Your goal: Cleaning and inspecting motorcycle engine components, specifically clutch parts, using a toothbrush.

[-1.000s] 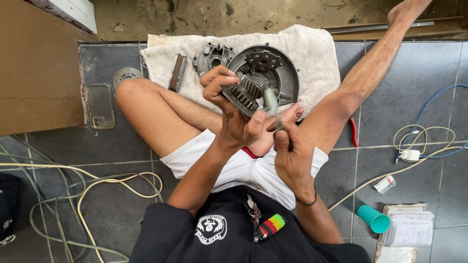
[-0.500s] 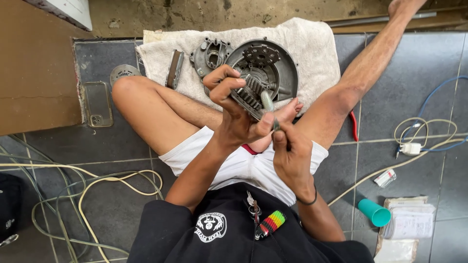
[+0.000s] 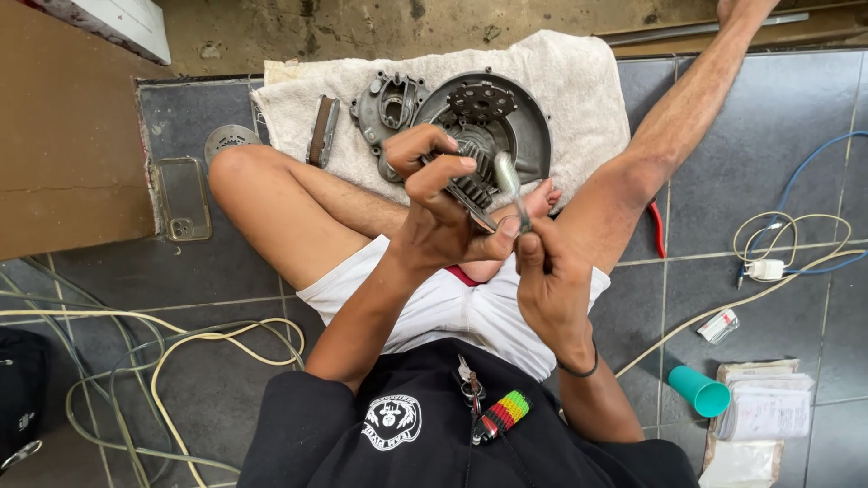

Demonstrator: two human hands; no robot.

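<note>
The person sits on the grey tiled floor [image 3: 796,117] with knees spread, and both hands are raised close together in the middle of the view. The left hand [image 3: 438,212] is clamped around a small ribbed metal part [image 3: 463,181], fingers curled over its top and thumb pressing from the near side. The right hand [image 3: 547,276] is closed on a screwdriver [image 3: 508,185] with a pale translucent handle, held nearly upright just beside the ribbed part; whether its tip touches the part cannot be told. Beyond the hands, on a white towel [image 3: 579,81] spread over the floor, lie a round dark metal housing [image 3: 506,122], a smaller grey cast cover [image 3: 389,104] touching its left edge, and a narrow dark bar [image 3: 321,131] further left. A phone [image 3: 183,199] in a clear case lies on the tiles at the left, near a round floor drain [image 3: 226,140]. Yellowish cables [image 3: 136,361] loop at the near left. On the right lie a white plug with coiled cord [image 3: 768,262], a teal cup [image 3: 698,390] on its side and a stack of papers [image 3: 764,411].
</note>
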